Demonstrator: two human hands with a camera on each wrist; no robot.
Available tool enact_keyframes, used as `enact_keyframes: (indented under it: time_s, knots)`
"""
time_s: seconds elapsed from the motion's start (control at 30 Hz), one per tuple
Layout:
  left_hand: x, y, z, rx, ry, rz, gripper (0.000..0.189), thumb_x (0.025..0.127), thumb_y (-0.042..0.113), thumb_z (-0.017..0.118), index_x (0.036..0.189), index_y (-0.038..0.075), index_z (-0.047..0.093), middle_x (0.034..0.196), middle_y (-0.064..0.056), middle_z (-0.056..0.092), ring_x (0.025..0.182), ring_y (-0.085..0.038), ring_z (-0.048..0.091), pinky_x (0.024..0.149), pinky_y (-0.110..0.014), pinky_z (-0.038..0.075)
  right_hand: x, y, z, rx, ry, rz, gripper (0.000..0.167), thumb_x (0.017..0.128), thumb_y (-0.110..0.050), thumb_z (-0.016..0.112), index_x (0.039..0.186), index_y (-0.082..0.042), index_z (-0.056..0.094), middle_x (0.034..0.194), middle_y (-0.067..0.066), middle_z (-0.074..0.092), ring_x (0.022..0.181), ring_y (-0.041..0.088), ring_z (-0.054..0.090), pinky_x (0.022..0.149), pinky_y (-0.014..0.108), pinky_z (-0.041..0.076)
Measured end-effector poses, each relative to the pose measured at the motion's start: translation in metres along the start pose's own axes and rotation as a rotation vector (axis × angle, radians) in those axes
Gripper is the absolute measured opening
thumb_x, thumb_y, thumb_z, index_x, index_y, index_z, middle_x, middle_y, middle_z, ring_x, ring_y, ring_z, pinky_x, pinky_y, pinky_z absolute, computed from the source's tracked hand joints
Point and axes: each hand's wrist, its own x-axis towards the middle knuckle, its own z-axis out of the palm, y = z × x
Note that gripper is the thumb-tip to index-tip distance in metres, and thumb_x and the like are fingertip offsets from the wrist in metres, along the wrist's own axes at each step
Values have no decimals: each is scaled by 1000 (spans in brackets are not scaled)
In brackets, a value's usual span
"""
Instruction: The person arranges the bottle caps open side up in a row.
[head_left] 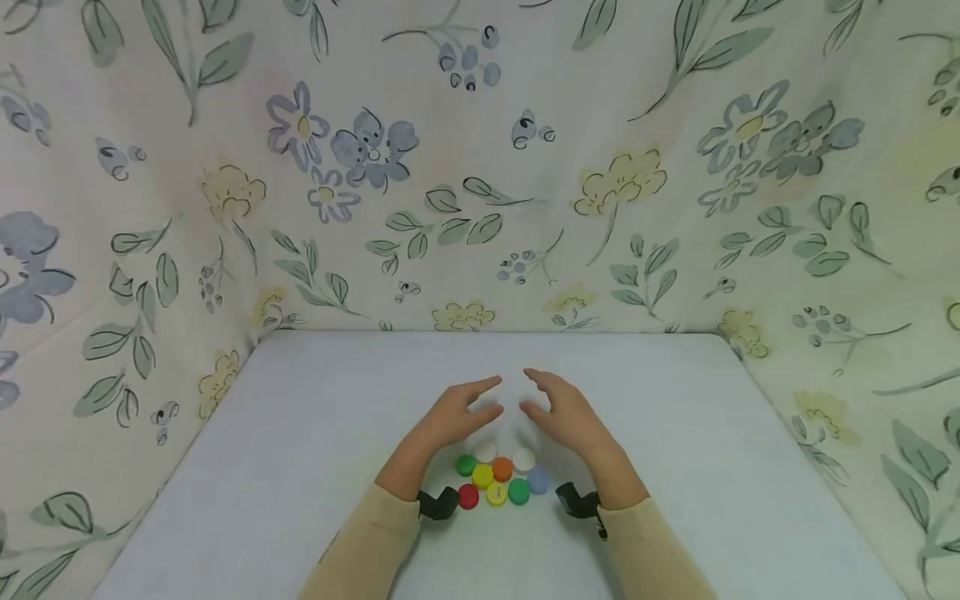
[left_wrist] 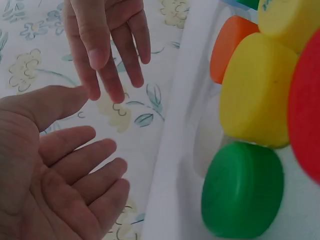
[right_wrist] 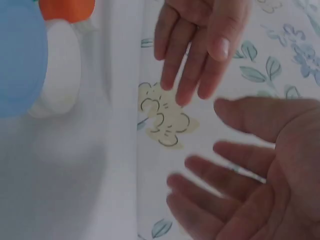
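Several bottle caps lie in a tight cluster on the white table (head_left: 300, 433): green (head_left: 466, 465), white (head_left: 486, 451), white (head_left: 523, 458), yellow (head_left: 482, 476), orange (head_left: 502, 468), blue (head_left: 537, 479) and red (head_left: 468, 496) among them. My left hand (head_left: 459, 408) and right hand (head_left: 558, 407) hover just beyond the cluster, palms facing each other, fingers relaxed, holding nothing. In the left wrist view my left hand (left_wrist: 65, 170) is open beside a green cap (left_wrist: 242, 190) and a yellow cap (left_wrist: 257, 90). In the right wrist view my right hand (right_wrist: 250, 170) is open, with a blue cap (right_wrist: 20, 55) and a white cap (right_wrist: 57, 75) at the left.
Floral cloth (head_left: 480, 167) walls the table at the back and on both sides. A black wrist camera (head_left: 438, 504) sits on my left wrist, and a second wrist camera (head_left: 577, 500) on my right. Bare white tabletop lies left, right and behind the hands.
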Motion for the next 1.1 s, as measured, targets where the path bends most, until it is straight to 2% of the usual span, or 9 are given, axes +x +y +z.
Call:
enact_keyframes:
  time_s: [0.13, 0.3, 0.5, 0.63, 0.83, 0.97, 1.1]
  knots:
    - [2, -2, 8, -76, -88, -26, 59, 100, 36, 68, 154, 18, 50, 156, -4, 48, 140, -35, 48, 109, -54, 42, -6, 7, -8, 117, -108, -6, 60, 99, -24, 70, 153, -12, 48, 154, 9, 50, 135, 36, 52, 104, 54, 47]
    - [4, 0, 18, -91, -147, -39, 58, 98, 31, 71, 151, 19, 53, 153, 0, 51, 140, -31, 47, 109, -53, 43, -11, 12, -15, 199, -218, 1, 61, 96, -12, 73, 152, -9, 49, 148, 13, 54, 132, 36, 55, 101, 53, 49]
    - [4, 1, 24, -62, -184, -49, 57, 94, 27, 77, 147, 16, 58, 148, -3, 57, 137, -25, 51, 111, -47, 42, -10, 12, -7, 161, -309, 47, 65, 90, -12, 80, 149, -9, 52, 131, 10, 63, 121, 30, 61, 97, 48, 53]
    - [3, -2, 33, -53, -196, -34, 52, 92, 24, 79, 140, 13, 63, 140, -3, 62, 130, -24, 56, 109, -45, 44, -14, 5, 2, 126, -328, 100, 67, 85, -13, 85, 145, -10, 55, 120, 7, 65, 111, 26, 62, 92, 46, 55]
    - [1, -2, 39, -64, -214, 6, 45, 91, 16, 79, 133, 8, 67, 129, 0, 66, 118, -21, 60, 104, -41, 48, -18, -2, 10, 46, -331, 150, 62, 78, -17, 91, 129, -5, 57, 98, 5, 62, 88, 21, 57, 80, 41, 53]
    - [2, -3, 40, -52, -212, 5, 42, 89, 18, 81, 129, 10, 70, 121, 4, 68, 109, -17, 60, 99, -35, 50, -20, -5, 11, -4, -331, 192, 52, 77, -19, 91, 116, -4, 61, 89, 3, 59, 81, 21, 55, 75, 39, 51]
    - [3, -3, 40, -65, -215, -6, 36, 88, 18, 82, 122, 12, 74, 113, 6, 69, 101, -14, 60, 93, -32, 51, -21, -8, 13, -64, -340, 196, 37, 77, -21, 91, 100, -6, 66, 85, 1, 60, 80, 20, 55, 74, 39, 51]
